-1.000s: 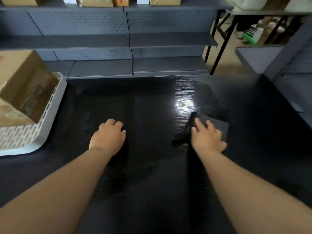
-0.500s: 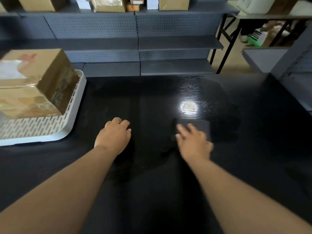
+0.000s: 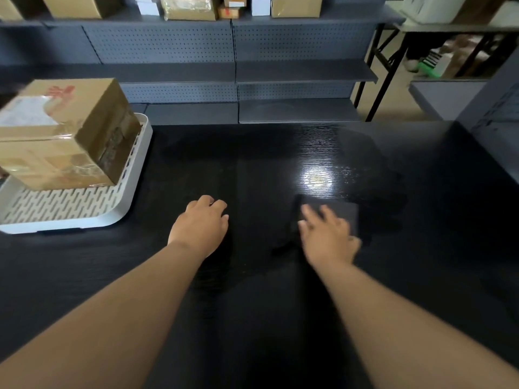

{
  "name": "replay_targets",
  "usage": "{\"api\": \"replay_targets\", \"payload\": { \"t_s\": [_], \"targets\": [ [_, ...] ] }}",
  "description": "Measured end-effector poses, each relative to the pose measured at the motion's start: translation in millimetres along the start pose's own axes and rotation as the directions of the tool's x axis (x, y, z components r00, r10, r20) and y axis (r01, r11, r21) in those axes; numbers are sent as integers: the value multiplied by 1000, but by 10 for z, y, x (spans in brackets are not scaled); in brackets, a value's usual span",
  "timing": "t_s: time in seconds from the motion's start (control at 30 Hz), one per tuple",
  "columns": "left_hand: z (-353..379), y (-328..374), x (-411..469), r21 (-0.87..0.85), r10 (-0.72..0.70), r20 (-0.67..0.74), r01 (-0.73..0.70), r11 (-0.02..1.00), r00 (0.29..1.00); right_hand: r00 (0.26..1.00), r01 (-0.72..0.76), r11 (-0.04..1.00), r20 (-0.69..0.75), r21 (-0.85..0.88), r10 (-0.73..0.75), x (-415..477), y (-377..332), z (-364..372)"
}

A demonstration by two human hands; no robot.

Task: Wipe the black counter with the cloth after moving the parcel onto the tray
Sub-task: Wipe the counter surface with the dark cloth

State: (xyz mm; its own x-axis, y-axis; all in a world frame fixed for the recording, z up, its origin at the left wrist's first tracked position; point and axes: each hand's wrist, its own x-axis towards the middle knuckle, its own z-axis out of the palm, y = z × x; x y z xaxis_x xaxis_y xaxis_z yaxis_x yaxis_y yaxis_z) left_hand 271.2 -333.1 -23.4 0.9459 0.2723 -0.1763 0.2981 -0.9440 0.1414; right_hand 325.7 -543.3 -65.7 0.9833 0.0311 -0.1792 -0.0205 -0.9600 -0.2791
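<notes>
A brown cardboard parcel [image 3: 64,133] with tape and a white label sits in the white slotted tray [image 3: 70,203] at the counter's left edge. The black counter [image 3: 252,164] fills the view, with a wet sheen and a bright glare spot right of centre. A dark folded cloth [image 3: 341,213] lies flat on the counter under my right hand [image 3: 327,238], whose fingers are spread and pressing on it. My left hand [image 3: 200,227] rests on the bare counter with its fingers curled, holding nothing.
Grey perforated shelving [image 3: 233,74] stands behind the counter, with several boxes [image 3: 188,7] on its top shelf. A folding table's black legs [image 3: 376,74] and a grey shelf unit [image 3: 477,108] are at the right.
My right hand has slid the cloth leftward across the counter, then a little back to the right. The view shifted, bringing the parcel and tray further into sight. My left hand stayed put.
</notes>
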Motion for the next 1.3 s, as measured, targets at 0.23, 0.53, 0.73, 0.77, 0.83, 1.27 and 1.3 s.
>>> {"api": "replay_targets", "payload": {
  "t_s": [0.23, 0.53, 0.73, 0.77, 0.83, 1.27, 1.3],
  "targets": [
    [37, 115, 138, -27, 2, 6, -2, 1000, 1000, 987, -157, 988, -18, 8, 157, -27, -286, 49],
    [50, 436, 537, -40, 30, 49, -28, 999, 998, 998, -51, 999, -46, -18, 50, 714, 303, -182],
    [43, 664, 852, -44, 91, 91, -87, 995, 992, 954, -295, 955, 64, 33, 292, 1323, 278, -397],
    [50, 692, 914, -44, 90, 94, -86, 995, 991, 974, -223, 975, 57, 28, 221, 1325, 111, -334],
    [71, 739, 1040, -36, 77, 93, -74, 997, 993, 997, -22, 1000, 70, -3, 23, 1283, -211, -193],
    [110, 909, 1606, 88, 43, 341, -77, 993, 939, 971, -213, 977, 118, 23, 209, 2645, 78, -618],
    [111, 932, 1610, 95, 34, 345, -71, 993, 938, 973, -206, 978, 112, 17, 203, 2638, -45, -571]
  ]
}}
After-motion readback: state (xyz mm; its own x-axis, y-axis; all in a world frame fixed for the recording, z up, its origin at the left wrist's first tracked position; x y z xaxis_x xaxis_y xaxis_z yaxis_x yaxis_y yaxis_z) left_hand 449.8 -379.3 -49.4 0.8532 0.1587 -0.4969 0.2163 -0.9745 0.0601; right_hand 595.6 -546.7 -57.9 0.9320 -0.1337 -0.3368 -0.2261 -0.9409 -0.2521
